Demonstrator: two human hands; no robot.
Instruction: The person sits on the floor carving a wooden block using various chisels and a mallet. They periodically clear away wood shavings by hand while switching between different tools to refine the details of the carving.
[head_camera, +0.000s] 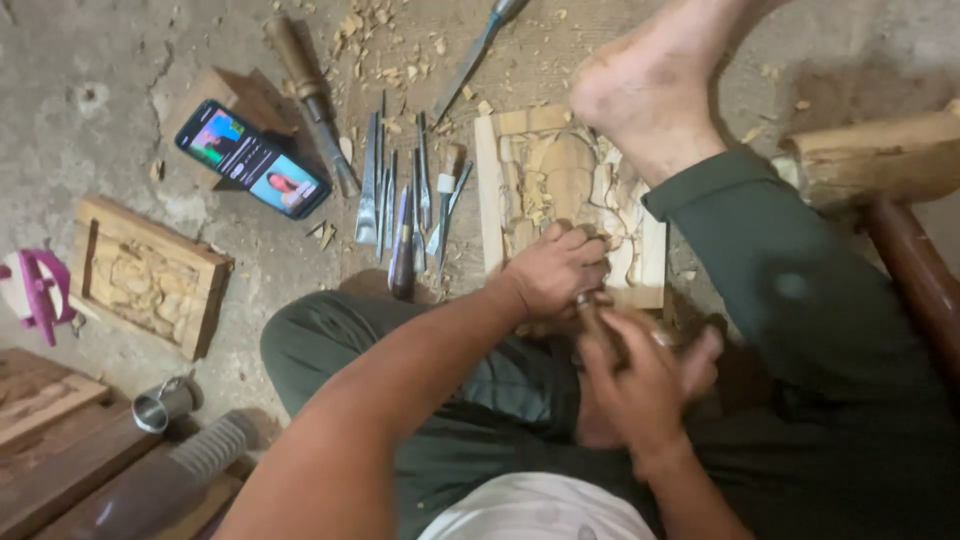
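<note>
Woodcarving workshop floor, row of chisels (405, 205), wood chips (385, 45), carved panel (150, 275)

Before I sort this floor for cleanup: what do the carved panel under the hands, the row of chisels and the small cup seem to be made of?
Carved panel: pale raw wood, unfinished, with chips lying around it.
Chisels: grey metal blades with a dull shine; at least one handle looks like dark wood.
Cup: probably steel, going by its silvery, reflective wall.

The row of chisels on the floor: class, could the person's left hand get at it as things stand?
Probably yes. The row of chisels lies just beside the left hand, nothing between them, though that hand rests on the carved wooden panel.
</note>
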